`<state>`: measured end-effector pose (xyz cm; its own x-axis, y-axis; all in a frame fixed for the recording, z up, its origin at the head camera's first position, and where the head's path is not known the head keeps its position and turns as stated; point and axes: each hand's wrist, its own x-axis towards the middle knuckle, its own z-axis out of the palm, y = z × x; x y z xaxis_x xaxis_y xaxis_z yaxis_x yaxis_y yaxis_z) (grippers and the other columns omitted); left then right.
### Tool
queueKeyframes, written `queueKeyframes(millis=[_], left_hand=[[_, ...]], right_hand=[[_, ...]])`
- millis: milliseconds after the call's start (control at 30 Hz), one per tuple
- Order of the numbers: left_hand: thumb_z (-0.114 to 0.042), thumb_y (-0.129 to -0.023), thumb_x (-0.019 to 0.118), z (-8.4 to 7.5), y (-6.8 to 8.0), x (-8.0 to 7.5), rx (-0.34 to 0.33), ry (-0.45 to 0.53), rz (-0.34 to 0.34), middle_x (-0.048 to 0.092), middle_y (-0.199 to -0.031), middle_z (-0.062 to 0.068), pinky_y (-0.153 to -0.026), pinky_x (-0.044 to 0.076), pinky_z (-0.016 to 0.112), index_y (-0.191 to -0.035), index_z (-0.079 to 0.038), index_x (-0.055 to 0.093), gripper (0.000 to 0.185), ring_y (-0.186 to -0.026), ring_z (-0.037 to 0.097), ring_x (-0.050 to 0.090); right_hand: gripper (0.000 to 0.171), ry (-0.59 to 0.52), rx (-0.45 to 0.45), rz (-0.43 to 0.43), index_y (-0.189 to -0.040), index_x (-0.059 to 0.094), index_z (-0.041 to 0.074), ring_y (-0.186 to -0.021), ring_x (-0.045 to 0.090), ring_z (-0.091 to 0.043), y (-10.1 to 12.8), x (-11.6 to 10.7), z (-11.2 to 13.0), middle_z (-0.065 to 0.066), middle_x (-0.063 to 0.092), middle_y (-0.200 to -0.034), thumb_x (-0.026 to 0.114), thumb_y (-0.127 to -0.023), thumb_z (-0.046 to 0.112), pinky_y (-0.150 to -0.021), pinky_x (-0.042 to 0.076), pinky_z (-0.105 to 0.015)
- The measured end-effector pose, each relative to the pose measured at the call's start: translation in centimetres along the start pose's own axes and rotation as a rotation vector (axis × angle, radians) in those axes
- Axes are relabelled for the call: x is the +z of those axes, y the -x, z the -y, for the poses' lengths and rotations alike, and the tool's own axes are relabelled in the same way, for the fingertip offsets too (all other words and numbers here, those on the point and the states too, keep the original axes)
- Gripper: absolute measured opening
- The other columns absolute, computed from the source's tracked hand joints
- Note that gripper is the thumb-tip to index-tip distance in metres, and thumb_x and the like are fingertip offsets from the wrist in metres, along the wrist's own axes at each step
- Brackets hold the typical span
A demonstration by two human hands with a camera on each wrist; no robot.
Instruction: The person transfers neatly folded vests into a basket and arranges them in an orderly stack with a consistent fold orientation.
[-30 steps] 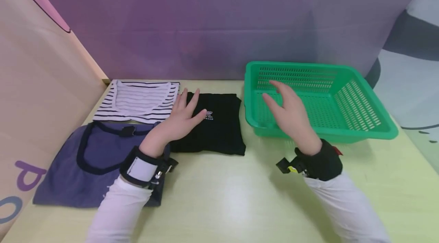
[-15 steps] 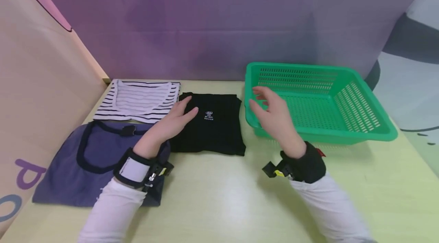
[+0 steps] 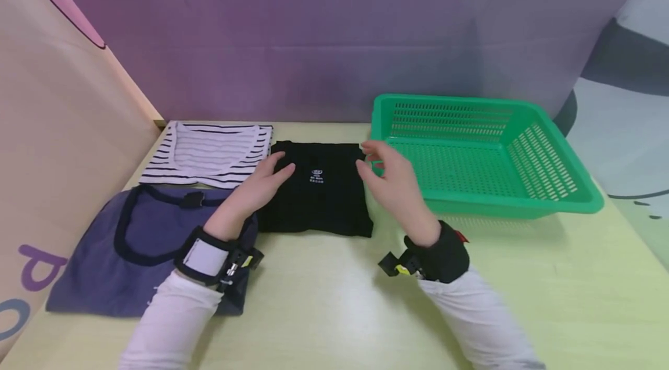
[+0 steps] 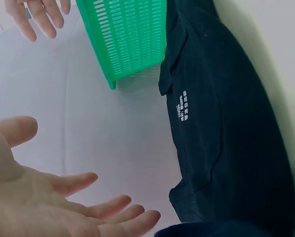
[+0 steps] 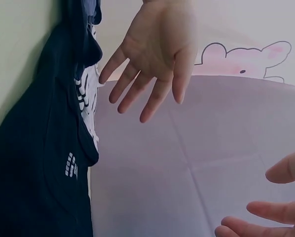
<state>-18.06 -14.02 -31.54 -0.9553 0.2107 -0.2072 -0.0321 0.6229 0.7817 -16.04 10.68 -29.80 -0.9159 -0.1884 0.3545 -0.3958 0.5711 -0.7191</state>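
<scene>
Black shirt (image 3: 316,204) folded flat on table (image 3: 324,294), small white print near middle. Left hand (image 3: 254,189) above shirt's left edge, fingers loose, released. Right hand (image 3: 395,187) by shirt's right edge, fingers likewise loose, slightly bent. Green basket (image 3: 462,169) just right of shirt. Striped shirt (image 3: 214,149) and blue shirt (image 3: 94,271) at left.

The left panel (image 3: 57,143) carries, toward its near end, a slanted purple letter (image 3: 42,249), a "d" or "p", I cannot tell which, and nearer still a blue-grey ring (image 3: 21,303) like an "O", cut off at the left. The black garment (image 3: 319,210) bears a white print (image 3: 316,176): an oval emblem over short lines of characters too small to read.
</scene>
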Motion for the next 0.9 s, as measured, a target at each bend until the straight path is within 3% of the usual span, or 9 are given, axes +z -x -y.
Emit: queueKeyframes(millis=[233, 533, 900], left_hand=[[-0.037, -0.102, 0.036, 0.5, -0.5, 0.3, -0.023, 0.009, -0.049, 0.009, -0.156, 0.023, -0.116, 0.013, 0.051, -0.15, 0.0, 0.013, 0.065, -0.145, 0.036, 0.008], [-0.032, -0.101, 0.037, 1.1, -1.1, 1.3, 0.0, -0.016, -0.115, 0.016, -0.153, 0.028, -0.116, 0.016, 0.05, -0.147, 0.005, 0.019, 0.062, -0.143, 0.038, 0.013], [-0.033, -0.101, 0.037, 1.7, -1.5, 1.4, -0.019, 0.0, -0.157, 0.014, -0.153, 0.028, -0.115, 0.018, 0.052, -0.148, 0.003, 0.017, 0.062, -0.142, 0.04, 0.015]], right_hand=[[0.04, -0.029, 0.029, 0.054, -0.129, 0.052, -0.002, -0.112, 0.055, -0.033, -0.1, 0.9, 0.1, -0.021, 0.057, -0.125, 0.057, -0.093, 0.015, -0.094, 0.046, -0.047], [0.042, -0.068, 0.066, 0.152, -0.134, 0.049, 0.003, -0.121, 0.05, -0.033, -0.7, 2.7, 0.6, -0.018, 0.052, -0.134, 0.056, -0.094, 0.018, -0.103, 0.042, -0.044], [0.047, -0.069, 0.094, 0.202, -0.138, 0.044, 0.005, -0.13, 0.041, -0.031, -1.4, 5.0, 0.5, -0.017, 0.04, -0.144, 0.055, -0.095, 0.021, -0.106, 0.038, -0.046]])
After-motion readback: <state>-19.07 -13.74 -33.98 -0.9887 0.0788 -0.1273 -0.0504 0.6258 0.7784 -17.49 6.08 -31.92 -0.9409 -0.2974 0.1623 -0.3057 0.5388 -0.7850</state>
